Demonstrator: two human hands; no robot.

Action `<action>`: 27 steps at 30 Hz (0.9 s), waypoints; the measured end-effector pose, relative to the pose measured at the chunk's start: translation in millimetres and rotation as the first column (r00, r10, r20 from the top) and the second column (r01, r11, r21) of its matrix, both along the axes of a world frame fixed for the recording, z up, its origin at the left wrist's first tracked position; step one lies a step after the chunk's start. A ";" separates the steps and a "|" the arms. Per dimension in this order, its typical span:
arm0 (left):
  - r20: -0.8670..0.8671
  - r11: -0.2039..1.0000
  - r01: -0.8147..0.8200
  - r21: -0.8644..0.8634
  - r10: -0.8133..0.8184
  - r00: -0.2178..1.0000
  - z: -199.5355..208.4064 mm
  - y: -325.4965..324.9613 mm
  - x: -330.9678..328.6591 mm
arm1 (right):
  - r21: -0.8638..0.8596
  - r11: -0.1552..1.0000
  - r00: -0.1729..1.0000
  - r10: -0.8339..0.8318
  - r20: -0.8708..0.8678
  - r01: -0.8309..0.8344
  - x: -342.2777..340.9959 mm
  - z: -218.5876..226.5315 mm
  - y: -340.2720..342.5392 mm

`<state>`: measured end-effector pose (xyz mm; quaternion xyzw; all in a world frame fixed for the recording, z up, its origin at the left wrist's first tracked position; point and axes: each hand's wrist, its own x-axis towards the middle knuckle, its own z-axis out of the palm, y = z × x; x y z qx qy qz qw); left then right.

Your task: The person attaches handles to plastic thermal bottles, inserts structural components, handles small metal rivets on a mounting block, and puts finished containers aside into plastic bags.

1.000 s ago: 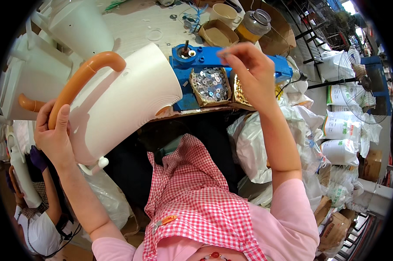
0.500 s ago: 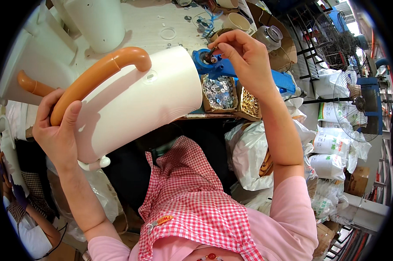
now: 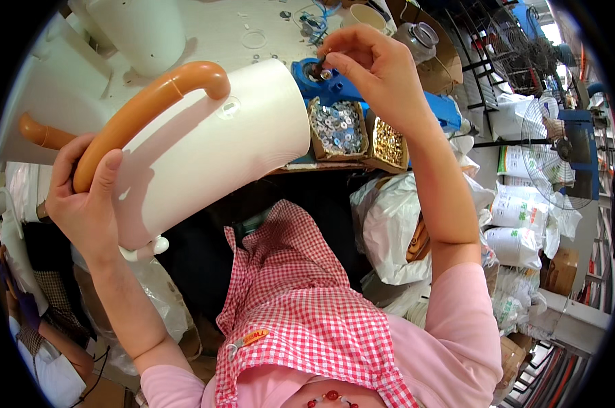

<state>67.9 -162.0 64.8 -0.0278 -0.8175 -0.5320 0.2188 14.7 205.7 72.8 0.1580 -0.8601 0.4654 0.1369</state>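
My left hand point(image 3: 83, 197) is wrapped round the lower end of a curved orange-brown handle point(image 3: 147, 112) fixed to a large white plastic jug-like vessel point(image 3: 212, 149). The vessel lies tilted on its side, with a small oval fitting point(image 3: 229, 107) near the handle's upper end and a white knob on its lower edge. My right hand point(image 3: 368, 68) pinches with thumb and forefinger at a dark part on the head of a blue metal tool point(image 3: 334, 88). What the fingertips hold there is too small to make out.
A small box of grey washers point(image 3: 338, 128) and a box of brass-coloured pieces point(image 3: 389, 144) sit beside the blue tool. More white vessels point(image 3: 134, 34) stand at the upper left. A clear jar point(image 3: 419, 39), plastic bags point(image 3: 392, 231) and a fan point(image 3: 559, 146) are to the right.
The whole view has shifted slightly, so the bench items sit a bit higher and further left. Both hands keep their places on the handle and at the tool head.
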 end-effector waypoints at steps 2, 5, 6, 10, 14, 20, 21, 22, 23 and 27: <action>-0.012 0.999 -0.014 -0.030 0.013 1.000 -0.6 -0.7 2.6 | -0.227 0.973 0.997 -0.058 -0.059 0.043 14.4 -5.7 -5.5; -0.011 1.000 -0.029 -0.002 0.029 1.000 -4.1 -8.3 2.4 | -0.204 0.974 0.969 -0.050 0.241 0.101 57.3 -29.6 17.5; -0.030 0.999 -0.026 -0.040 0.025 0.999 -3.7 -8.5 0.9 | -0.082 0.992 0.944 -0.068 0.322 0.099 63.1 -42.2 25.6; -0.042 0.996 -0.036 -0.082 0.032 0.999 -5.7 -8.0 -0.4 | 0.349 0.925 0.924 -0.258 0.282 0.152 57.4 -100.4 40.9; -0.059 0.996 -0.009 -0.086 0.004 0.998 -5.3 -3.7 1.1 | 0.597 0.789 0.976 -0.213 0.036 0.150 39.4 -128.3 39.7; -0.060 0.991 0.000 -0.131 -0.008 0.998 -7.0 -6.0 2.2 | 0.477 0.856 0.941 -0.304 0.149 0.201 46.0 -122.8 43.2; -0.059 0.992 -0.010 -0.129 0.003 0.998 -7.5 -6.5 1.3 | 0.396 0.886 0.885 -0.368 0.286 0.240 48.8 -118.5 43.9; -0.058 0.992 -0.016 -0.126 0.008 0.998 -7.6 -5.9 0.9 | 0.257 0.927 0.901 -0.341 0.267 0.275 49.6 -129.3 50.1; -0.056 0.992 -0.019 -0.124 0.012 0.998 -7.9 -5.4 0.6 | 0.259 0.926 0.900 -0.344 0.268 0.276 51.1 -130.4 53.2; -0.054 0.992 -0.018 -0.129 0.011 0.998 -7.0 2.8 -0.5 | 0.090 0.950 0.875 -0.310 0.373 0.298 52.8 -125.1 57.4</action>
